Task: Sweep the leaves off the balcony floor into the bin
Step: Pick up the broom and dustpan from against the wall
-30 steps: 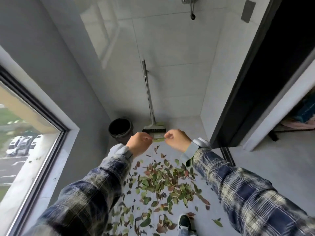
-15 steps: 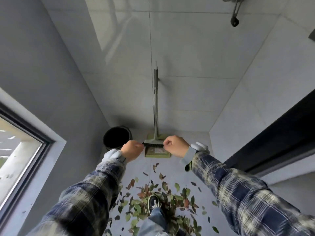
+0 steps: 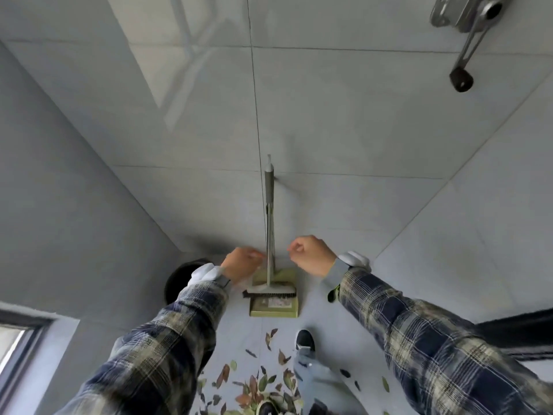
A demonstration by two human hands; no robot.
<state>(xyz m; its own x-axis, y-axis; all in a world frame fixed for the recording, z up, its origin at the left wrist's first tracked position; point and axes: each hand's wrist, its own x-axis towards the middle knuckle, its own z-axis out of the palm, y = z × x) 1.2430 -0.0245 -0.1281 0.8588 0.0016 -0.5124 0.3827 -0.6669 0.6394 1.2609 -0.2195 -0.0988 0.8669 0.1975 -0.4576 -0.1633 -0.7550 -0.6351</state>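
Note:
A broom [image 3: 270, 223] with a grey handle leans upright against the tiled wall, its brush head sitting in a green dustpan [image 3: 273, 310]. My left hand [image 3: 242, 262] is just left of the handle, blurred, with fingers reaching toward it. Just right of the handle is my right hand [image 3: 311, 254], fingers curled and holding nothing. Neither hand is plainly on the handle. A black bin [image 3: 179, 277] stands in the corner, partly hidden behind my left sleeve. Several dry leaves [image 3: 257, 381] lie on the floor below.
My shoe [image 3: 304, 339] stands just in front of the dustpan. A window frame [image 3: 18, 348] is at the lower left and a dark door frame [image 3: 514, 333] at the right. A metal crank [image 3: 466, 40] hangs high on the wall.
I have stepped closer to the wall and the view has tilted up. My hands, held together before, have moved apart to either side of the broom handle.

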